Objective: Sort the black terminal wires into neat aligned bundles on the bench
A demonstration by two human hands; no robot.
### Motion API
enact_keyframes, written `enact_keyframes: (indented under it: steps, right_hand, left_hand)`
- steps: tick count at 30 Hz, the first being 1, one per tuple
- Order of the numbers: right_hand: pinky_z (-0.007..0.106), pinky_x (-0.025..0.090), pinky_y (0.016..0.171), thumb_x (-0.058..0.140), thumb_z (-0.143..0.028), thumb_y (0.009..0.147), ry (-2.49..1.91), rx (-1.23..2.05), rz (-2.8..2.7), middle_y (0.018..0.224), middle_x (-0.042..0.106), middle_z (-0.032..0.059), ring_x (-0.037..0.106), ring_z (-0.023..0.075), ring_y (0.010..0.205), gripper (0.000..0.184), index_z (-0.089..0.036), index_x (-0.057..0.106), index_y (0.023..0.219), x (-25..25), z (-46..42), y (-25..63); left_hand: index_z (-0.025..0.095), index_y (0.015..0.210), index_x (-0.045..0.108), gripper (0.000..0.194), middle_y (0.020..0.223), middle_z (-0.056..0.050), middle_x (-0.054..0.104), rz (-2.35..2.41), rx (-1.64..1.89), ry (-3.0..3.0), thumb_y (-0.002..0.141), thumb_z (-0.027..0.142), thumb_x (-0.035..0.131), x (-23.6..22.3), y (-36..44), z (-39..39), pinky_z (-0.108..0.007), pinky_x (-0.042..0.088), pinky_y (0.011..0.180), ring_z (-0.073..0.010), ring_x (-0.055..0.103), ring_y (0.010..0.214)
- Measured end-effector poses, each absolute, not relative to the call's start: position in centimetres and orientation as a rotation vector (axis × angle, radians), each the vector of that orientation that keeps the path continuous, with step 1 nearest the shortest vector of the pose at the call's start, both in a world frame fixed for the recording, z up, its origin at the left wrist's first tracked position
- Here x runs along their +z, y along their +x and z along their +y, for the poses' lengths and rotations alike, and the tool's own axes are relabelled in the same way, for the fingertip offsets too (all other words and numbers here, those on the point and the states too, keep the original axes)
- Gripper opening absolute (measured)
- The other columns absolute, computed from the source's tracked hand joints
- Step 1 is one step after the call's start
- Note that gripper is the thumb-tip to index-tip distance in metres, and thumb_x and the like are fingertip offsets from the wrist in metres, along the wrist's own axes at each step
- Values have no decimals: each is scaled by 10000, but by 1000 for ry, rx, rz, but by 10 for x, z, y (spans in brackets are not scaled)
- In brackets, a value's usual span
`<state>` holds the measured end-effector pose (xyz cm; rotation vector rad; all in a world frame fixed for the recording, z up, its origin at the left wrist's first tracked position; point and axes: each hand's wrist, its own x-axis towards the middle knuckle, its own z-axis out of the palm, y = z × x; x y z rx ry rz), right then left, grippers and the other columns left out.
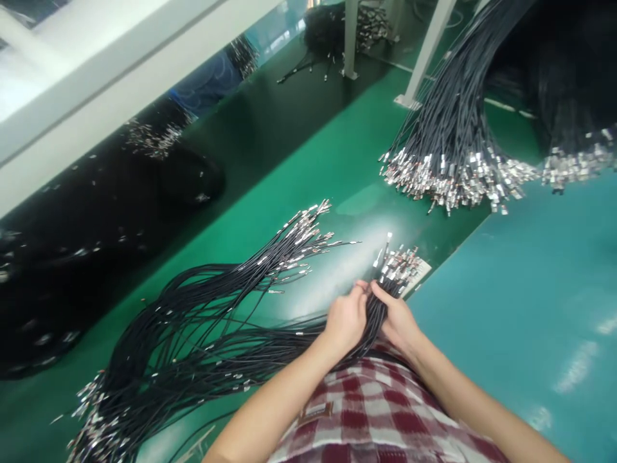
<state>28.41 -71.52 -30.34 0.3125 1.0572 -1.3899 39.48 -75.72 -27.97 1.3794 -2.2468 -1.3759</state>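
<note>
Close to my body, both hands grip a thick bundle of thin black cables [375, 321] just below its metal-tipped ends. My left hand [348, 316] is closed, its fingertips pinching at the bundle's near-left side. Wrapped round the right side of the same bundle is my right hand [396, 316], thumb on top. The silvery connector tips [400, 265] fan out beyond my fingers. From my hands the cables trail left across the green surface and join a loose looped heap [159, 334]. Another end of the heap, with bright tips [308, 231], points up and right.
Big bunches of black cables with silver ends [448, 173] hang at the upper right. A pale frame rail [110, 77] crosses the upper left, with dark cable piles [154, 138] beneath it. Pale metal legs [424, 58] stand at the back. Blue-green floor [520, 289] lies to my right.
</note>
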Motion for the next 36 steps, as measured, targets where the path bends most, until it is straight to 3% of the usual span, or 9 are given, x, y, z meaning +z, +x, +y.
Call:
enact_keyframes:
  steps: [4,8,15,19,22,25,30,36]
  right_hand:
    - [291,590,718,894,-283,580,399,-1429,1058,617,610,-33,646,161,662,294,-189,662,736,-308,-707,283]
    - [250,581,655,895,-293,582,386,-1384,997,569,529,-61,613,140,618,426,-189,690,940,-308,-708,281]
    - [249,582,641,889,-277,587,394,-1327,963,575,536,-58,624,143,636,396,-174,677,905,-310,-712,279]
    - [253,586,688,886,-274,597,399,-1337,983,600,600,-38,656,150,668,322,-183,670,819,-312,-714,281]
    - [266,576,815,877,-278,614,359,-1364,984,841,724,54,694,192,873,282,-170,671,773,-310,-719,282]
    - [279,560,874,847,-296,665,292,-1375,978,1001,733,105,683,215,983,252,-157,694,809,-307,-721,284]
    - [286,600,672,869,-268,611,385,-1368,1177,781,734,62,690,193,706,250,-164,699,762,-307,-713,287]
    - [244,579,619,901,-221,532,398,-1356,1113,678,658,-7,639,152,654,390,-197,692,860,-308,-710,285]
  left_hand:
    - [198,838,634,244,865,-58,630,-2434,-1015,1392,962,299,449,-291,440,-782,-338,455,824,-206,581,877]
    - [177,848,579,56,895,-82,587,-2247,-476,1904,883,157,540,-317,521,-828,-379,453,854,-237,556,909]
    - [201,805,529,97,883,-54,537,-2124,-389,2018,820,154,613,-336,549,-855,-351,449,830,-227,544,899]
    - [205,727,501,142,760,-13,528,-2015,-623,1798,858,205,558,-320,516,-836,-292,432,743,-181,532,765]
    - [200,762,527,141,716,8,528,-1954,-995,1585,879,274,554,-308,470,-801,-262,409,677,-151,508,685]
    - [197,746,522,153,720,4,528,-2037,-1297,1415,893,239,519,-300,434,-765,-262,392,668,-148,502,688]
    - [189,766,548,137,747,-8,543,-2083,-1478,1279,896,231,536,-292,432,-742,-268,406,708,-157,518,741]
    - [182,787,607,161,762,-12,592,-2248,-1535,1201,908,265,542,-289,461,-762,-254,434,709,-148,556,733]
